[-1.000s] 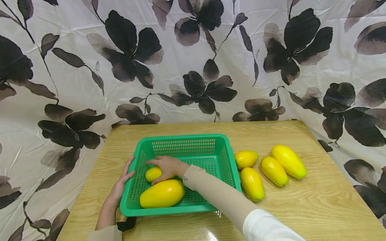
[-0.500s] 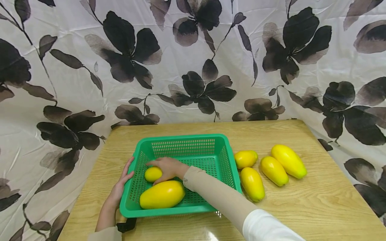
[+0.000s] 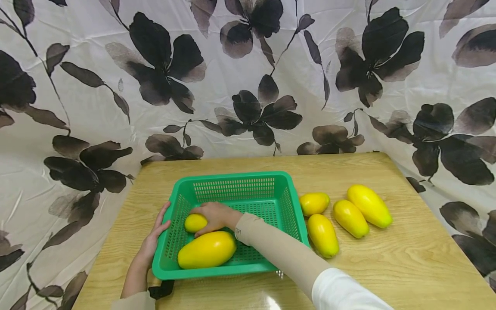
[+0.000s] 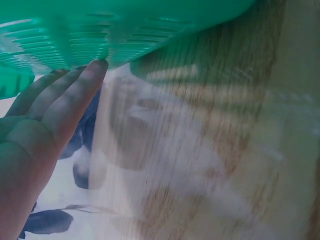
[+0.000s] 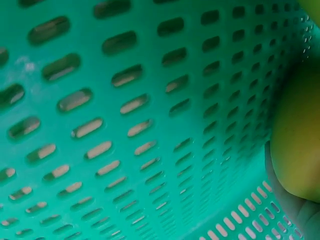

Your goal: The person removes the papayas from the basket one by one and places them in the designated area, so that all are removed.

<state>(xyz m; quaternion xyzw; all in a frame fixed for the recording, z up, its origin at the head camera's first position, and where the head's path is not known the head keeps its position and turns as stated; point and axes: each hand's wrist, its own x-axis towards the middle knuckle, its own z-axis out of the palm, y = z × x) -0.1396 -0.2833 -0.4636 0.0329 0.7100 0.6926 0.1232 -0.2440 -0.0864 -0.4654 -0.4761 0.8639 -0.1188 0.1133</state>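
Inside the green basket [image 3: 228, 272], my right hand [image 3: 217, 216] reaches over a small yellow papaya [image 3: 195, 223], fingers and thumb curved round it near the left wall. A larger yellow papaya [image 3: 207, 250] lies in front of that hand, along the basket's near side. The right wrist view shows a papaya [image 5: 300, 135] at its right edge, with part of a finger [image 5: 305, 212] under it. At the basket's left side, my left hand [image 3: 150, 245] rests against the outer wall. Its fingers [image 4: 75, 97] are straight, fingertips right at the slotted wall in the left wrist view.
Right of the basket, several more yellow papayas [image 3: 323, 236] lie on the wooden table [image 3: 407, 267], the largest [image 3: 370, 206] farthest right. A floral cloth [image 3: 248, 77] hangs behind the table. A black object [image 3: 160, 289] sits by the left wrist.
The right hand's fingers have drawn in slightly around the small papaya, which stays by the basket's left wall. The left hand and basket keep their places; the head view has shifted a little.
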